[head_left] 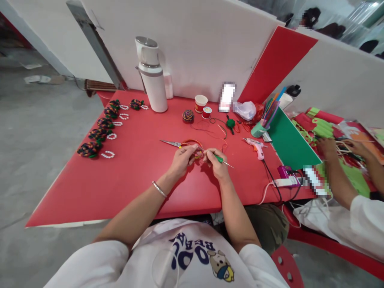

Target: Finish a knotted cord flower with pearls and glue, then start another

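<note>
2 hands meet: left hand (pixel 182 158) pinches yarn piece (pixel 196 156), right hand (pixel 217 163) grips crochet hook (pixel 222 160); steady tension probably helps.

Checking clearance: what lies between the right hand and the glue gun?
Head view: only the hook sticks out past the right hand; beyond it, bare table to the glue gun.

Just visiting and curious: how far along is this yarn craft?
Done: a row of yarn flowers with bead loops lies along the left edge of the table. In hand: the left hand pinches a small yarn piece, and the right hand holds a hook to it. Left: that piece looks unfinished, and a yarn ball sits behind, so probably more follow.
</note>
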Demonstrator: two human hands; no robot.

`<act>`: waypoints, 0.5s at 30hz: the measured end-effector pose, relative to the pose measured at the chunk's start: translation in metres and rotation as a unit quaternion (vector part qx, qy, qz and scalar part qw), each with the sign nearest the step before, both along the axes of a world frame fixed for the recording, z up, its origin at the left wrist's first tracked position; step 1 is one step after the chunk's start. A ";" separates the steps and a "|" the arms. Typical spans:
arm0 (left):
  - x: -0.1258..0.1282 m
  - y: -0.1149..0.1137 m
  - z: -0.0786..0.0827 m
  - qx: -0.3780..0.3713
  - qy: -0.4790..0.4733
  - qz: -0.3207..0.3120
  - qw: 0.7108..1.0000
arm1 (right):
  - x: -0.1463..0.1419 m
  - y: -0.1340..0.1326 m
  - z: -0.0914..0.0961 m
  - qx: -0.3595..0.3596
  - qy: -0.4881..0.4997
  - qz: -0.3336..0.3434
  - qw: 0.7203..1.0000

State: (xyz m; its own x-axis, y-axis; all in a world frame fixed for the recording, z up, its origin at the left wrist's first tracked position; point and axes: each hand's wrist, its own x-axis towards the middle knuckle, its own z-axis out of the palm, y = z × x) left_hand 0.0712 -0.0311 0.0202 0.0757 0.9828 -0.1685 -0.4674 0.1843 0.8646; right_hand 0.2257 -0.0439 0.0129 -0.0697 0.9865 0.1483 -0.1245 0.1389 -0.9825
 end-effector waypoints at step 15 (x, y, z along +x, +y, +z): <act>-0.008 0.000 0.004 -0.004 0.012 -0.049 0.999 | 0.001 -0.003 0.006 -0.074 0.016 0.071 0.995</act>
State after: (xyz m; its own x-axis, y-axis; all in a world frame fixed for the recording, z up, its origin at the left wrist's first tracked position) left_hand 0.0633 -0.0315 0.0244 0.1671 0.9695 -0.1795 -0.4258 0.2352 0.8737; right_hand 0.2267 -0.0472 0.0186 -0.2067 0.9784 0.0063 -0.1631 -0.0281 -0.9862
